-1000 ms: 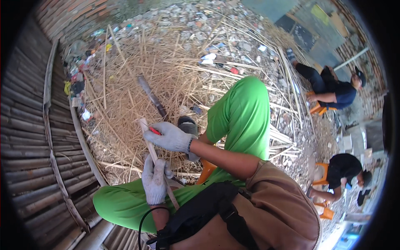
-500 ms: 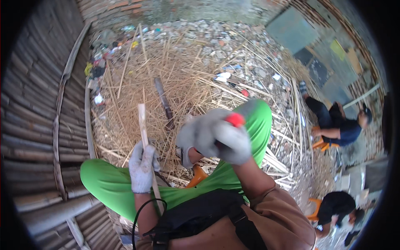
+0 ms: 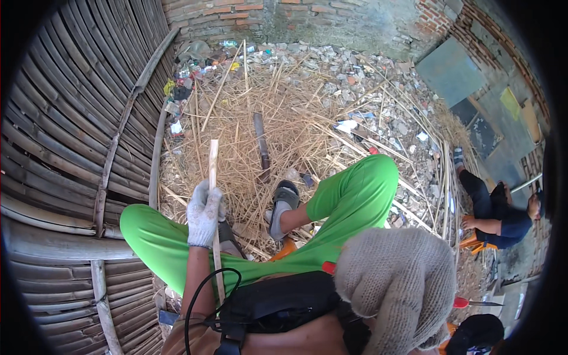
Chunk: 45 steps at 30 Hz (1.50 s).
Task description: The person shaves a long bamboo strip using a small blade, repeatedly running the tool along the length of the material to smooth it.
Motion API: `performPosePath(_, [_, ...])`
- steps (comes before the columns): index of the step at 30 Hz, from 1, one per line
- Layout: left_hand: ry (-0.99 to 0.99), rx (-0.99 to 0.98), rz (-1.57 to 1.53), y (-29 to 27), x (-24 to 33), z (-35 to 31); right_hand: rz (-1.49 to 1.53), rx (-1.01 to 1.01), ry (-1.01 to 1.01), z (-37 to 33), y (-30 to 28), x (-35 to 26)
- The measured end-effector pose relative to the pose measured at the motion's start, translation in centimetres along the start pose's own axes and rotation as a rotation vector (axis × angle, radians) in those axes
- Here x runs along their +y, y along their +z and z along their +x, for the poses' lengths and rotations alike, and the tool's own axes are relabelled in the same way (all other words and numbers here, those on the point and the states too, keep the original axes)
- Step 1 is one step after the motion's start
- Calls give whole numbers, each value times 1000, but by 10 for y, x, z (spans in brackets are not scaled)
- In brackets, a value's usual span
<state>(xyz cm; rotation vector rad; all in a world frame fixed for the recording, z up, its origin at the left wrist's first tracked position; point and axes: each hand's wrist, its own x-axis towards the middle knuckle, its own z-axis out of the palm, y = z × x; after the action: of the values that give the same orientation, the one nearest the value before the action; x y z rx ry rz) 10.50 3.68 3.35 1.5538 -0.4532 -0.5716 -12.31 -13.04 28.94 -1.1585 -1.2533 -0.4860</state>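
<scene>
Nearly upright, a pale wooden strip [image 3: 213, 163] stands in the gloved left hand [image 3: 203, 214], whose fingers are closed around its middle. It is held over the left part of the straw-strewn ground [image 3: 296, 106]; its lower end is lost beside a black bag [image 3: 290, 303] at the wearer's waist. The gloved right hand [image 3: 399, 284], large and close to the camera, is curled around a red-handled tool [image 3: 461, 302]: red shows on both sides of the fist and a narrow blade [image 3: 486, 304] juts rightward, the rest hidden. Beyond the green trousers [image 3: 355, 192], a dark stick [image 3: 260, 142] lies near the ground's middle. A bamboo fence [image 3: 65, 130] lines its left edge, a brick wall [image 3: 355, 23] its far edge. At right, a seated person [image 3: 515, 229] in dark clothes is partly cut off.
</scene>
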Motion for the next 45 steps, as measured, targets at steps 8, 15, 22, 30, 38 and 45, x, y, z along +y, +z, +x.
performPosePath(8, [379,-101,277,27,45,-5,-355,354,350,-16,-7,-25])
performPosePath(15, [47,-314,-7,53,89,-25,-1090,747,1219,-73,-74,63])
performPosePath(22, [18,-419,51,90,103,7,-1075,769,1196,-110,-139,99])
performPosePath(30, [-299,-482,-219,93,26,29,-641,1039,1204,-232,-167,144])
performPosePath(38, [-471,-432,-360,92,-17,42,-498,1177,1320,-258,-150,127])
performPosePath(45, [-583,-407,-395,96,-32,50,-1296,579,1599,-289,-136,140])
